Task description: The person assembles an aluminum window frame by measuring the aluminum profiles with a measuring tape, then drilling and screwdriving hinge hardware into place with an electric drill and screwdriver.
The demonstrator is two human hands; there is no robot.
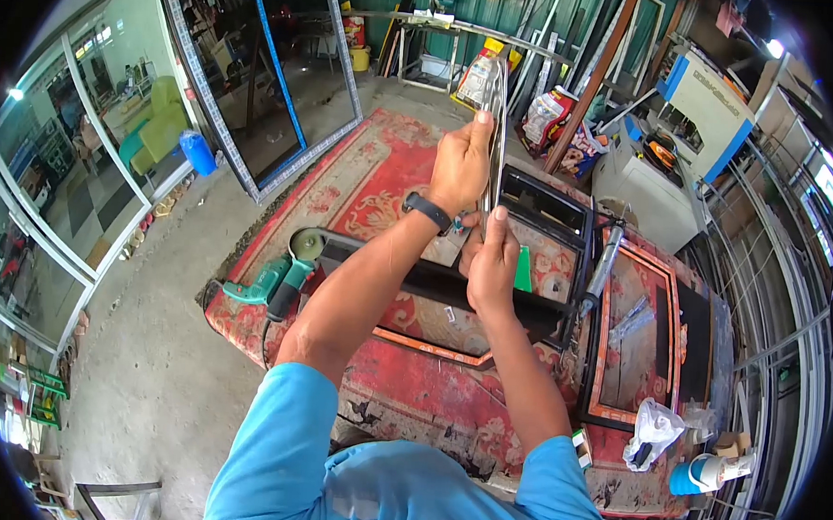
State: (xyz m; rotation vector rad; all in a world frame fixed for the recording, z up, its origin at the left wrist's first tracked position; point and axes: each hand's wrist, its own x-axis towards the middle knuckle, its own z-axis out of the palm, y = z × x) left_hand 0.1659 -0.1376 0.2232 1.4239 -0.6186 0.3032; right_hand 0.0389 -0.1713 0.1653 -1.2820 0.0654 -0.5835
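My left hand (461, 163), with a dark watch (427, 210) on its wrist, is closed on a long, thin, shiny strip (499, 137) held up in front of me. Lower on the same strip, my right hand (491, 269) grips with its thumb pointing up. The strip is seen almost edge-on, so its exact kind does not show. Beneath my hands lies a black window frame (425, 284) with orange tape along its near edge. A green angle grinder (269, 279) rests left of it. A small green piece (523, 268) shows beside my right hand.
Red patterned carpet (400, 391) covers the work surface. To the right are a caulking gun (604, 270), another taped frame (675, 321), a plastic bag (654, 428) and a blue-and-white jug (697, 474). A tall framed panel (266, 83) stands left; long metal profiles (813, 328) line the right side.
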